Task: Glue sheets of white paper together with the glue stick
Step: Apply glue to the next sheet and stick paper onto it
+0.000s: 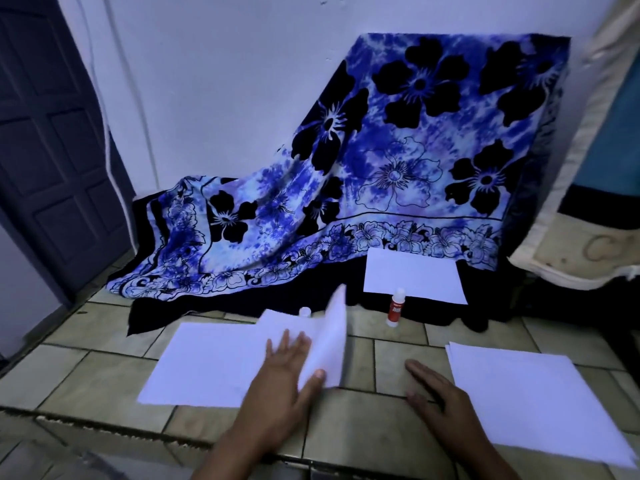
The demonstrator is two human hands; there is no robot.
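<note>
The left hand (284, 372) lies flat on the paper sheets (207, 365), fingers straight and released, with one sheet curling up against the thumb. The right hand (440, 400) rests flat and released on the counter (381, 362). The glue stick (394, 308) stands upright at the left hand's 1 o'clock, and a paper stack (526, 403) lies at its 3 o'clock.

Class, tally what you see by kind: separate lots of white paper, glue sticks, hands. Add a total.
White paper lots: 3 (left lot, right stack, far sheet)
Glue stick: 1
Hands: 2 (left hand, right hand)
Total: 6
</note>
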